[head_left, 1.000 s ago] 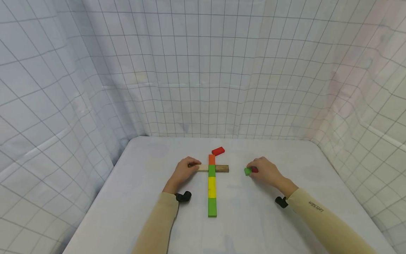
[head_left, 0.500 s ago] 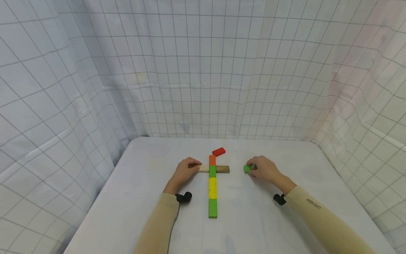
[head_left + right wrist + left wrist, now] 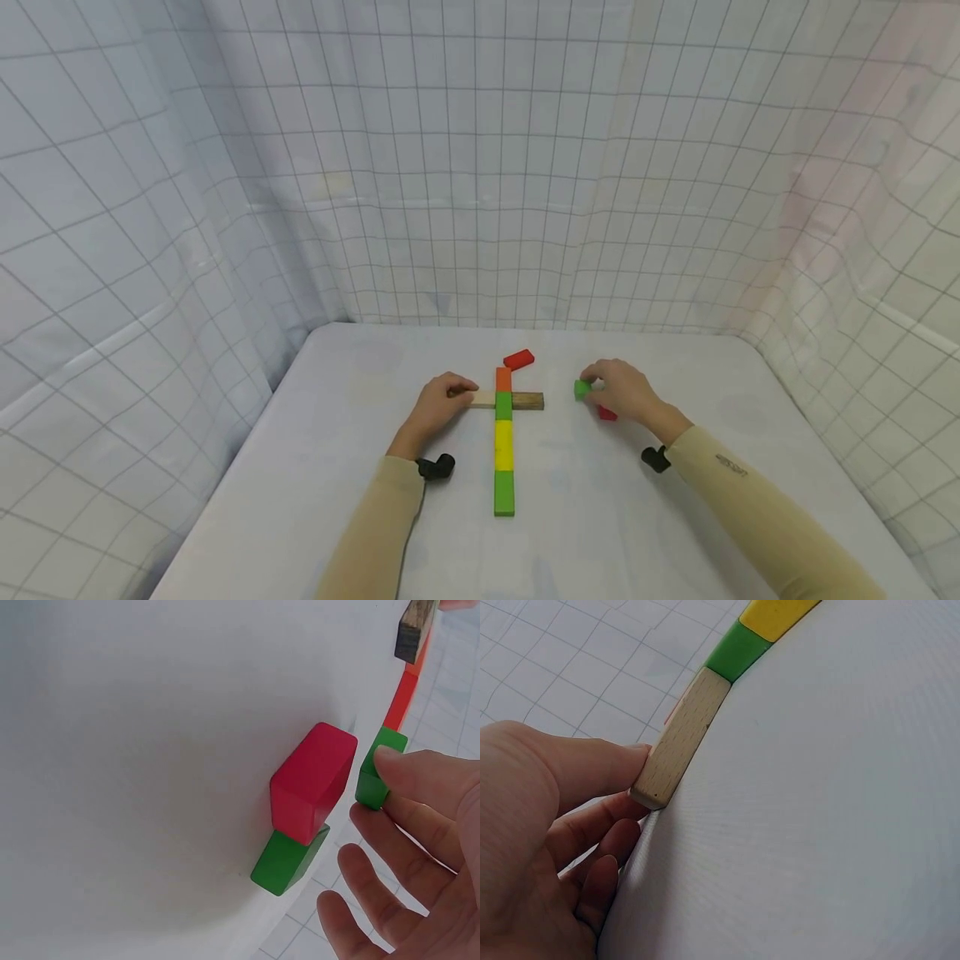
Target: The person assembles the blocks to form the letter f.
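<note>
Thumb and forefinger of my left hand (image 3: 437, 407) pinch the outer end of a pale wooden block (image 3: 682, 742), which lies flat as the left arm of a cross of blocks. Its inner end meets a green block (image 3: 504, 407). To the right of the cross, my right hand (image 3: 624, 389) pinches a small green block (image 3: 381, 766) between thumb and fingers. Near that hand a red block (image 3: 313, 780) lies on the table, with another green block (image 3: 285, 862) against it. In the head view the right hand hides this second green block.
The cross also has an orange block (image 3: 503, 379) on top, a dark wooden block (image 3: 528, 401) as right arm, a yellow stretch (image 3: 504, 446) and a green end block (image 3: 504, 493). A loose red block (image 3: 519, 359) lies tilted behind it. Gridded white cloth (image 3: 480, 208) stands around the table.
My right hand has moved the green block slightly back and left, away from the red block, which now shows more below the hand. The left hand stays at the pale wooden block.
</note>
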A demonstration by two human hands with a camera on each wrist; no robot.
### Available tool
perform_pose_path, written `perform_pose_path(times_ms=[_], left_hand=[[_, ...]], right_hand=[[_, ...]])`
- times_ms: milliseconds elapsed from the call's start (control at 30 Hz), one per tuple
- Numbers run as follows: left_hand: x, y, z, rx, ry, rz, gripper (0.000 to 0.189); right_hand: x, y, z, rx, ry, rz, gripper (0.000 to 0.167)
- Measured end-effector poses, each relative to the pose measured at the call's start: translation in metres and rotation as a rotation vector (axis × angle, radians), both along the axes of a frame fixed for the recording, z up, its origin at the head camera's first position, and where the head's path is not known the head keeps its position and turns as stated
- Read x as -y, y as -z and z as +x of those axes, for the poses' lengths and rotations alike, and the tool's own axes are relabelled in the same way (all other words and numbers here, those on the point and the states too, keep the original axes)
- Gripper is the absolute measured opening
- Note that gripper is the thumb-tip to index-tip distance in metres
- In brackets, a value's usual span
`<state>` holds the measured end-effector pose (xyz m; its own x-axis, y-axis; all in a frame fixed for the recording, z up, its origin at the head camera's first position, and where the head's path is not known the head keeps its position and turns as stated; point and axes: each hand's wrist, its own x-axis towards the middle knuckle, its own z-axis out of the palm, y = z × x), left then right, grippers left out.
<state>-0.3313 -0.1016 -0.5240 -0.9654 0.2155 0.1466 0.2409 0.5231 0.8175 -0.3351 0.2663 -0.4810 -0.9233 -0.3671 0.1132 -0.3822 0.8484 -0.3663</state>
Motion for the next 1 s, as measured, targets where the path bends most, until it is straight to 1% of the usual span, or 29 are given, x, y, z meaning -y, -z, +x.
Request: perform_pose_path(times_ms=[167,267,467,633,767,1000], left_hand=[[0.000,0.001,0.002,0.011,-0.006,-0.003,0.015],[0.000,0.001,0.002,0.005,-0.005,0.002,0.015],[-0.001,0.001,0.001,-0.003,0.003,0.007,0.015],[-0.002,0.000,0.001,0.004,0.009,0.017,0.015],[-0.002,0.000,0.001,0.004,0.009,0.019,0.015],[0.000,0.002,0.000,-0.006,0.002,0.016,0.014]], right_hand=[[0.002,0.000,-0.008,0.008,0.004,0.015,0.029],[0.005,-0.001,-0.014,0.001,0.010,0.025,0.029],[0.010,-0.008,-0.025,-0.005,0.022,0.033,0.028],[0.014,-0.012,-0.030,-0.011,0.026,0.038,0.029],[0.017,-0.014,-0.034,-0.012,0.026,0.024,0.029],[0.026,-0.012,-0.045,-0.014,0.013,0.004,0.030]])
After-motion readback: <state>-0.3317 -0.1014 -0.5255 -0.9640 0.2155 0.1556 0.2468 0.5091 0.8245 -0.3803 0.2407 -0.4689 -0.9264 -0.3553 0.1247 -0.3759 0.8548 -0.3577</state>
